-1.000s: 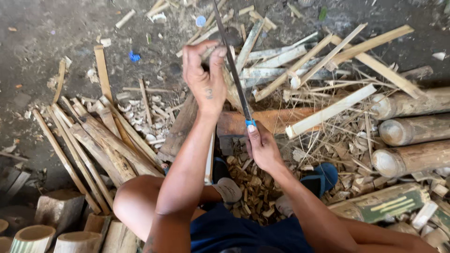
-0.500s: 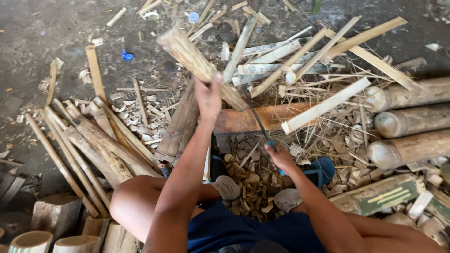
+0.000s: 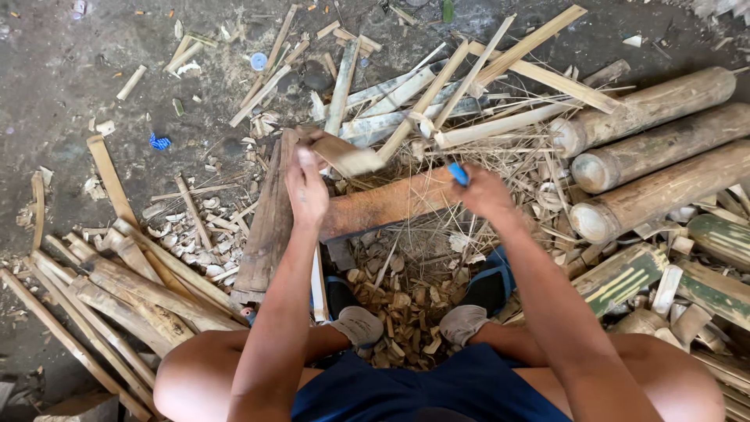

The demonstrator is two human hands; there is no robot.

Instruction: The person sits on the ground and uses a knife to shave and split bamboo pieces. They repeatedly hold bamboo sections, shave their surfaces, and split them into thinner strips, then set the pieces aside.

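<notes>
My left hand grips a short split piece of pale bamboo, tilted over the left end of a brown wooden block lying on the ground. My right hand is closed on a knife with a blue handle at the block's right end. The blade is hidden from view. The two hands are apart, with the block between them. My knees and feet in grey shoes show below.
Three thick bamboo poles lie at the right, green-striped offcuts below them. Split slats fan out at the left, a dark plank beside the block. Long pale strips pile behind. Wood chips lie between my feet.
The bamboo piece went from upright against the blade to raised, and is now lowered over the block. My right hand with the knife swung down, then moved up to the block's right end.
</notes>
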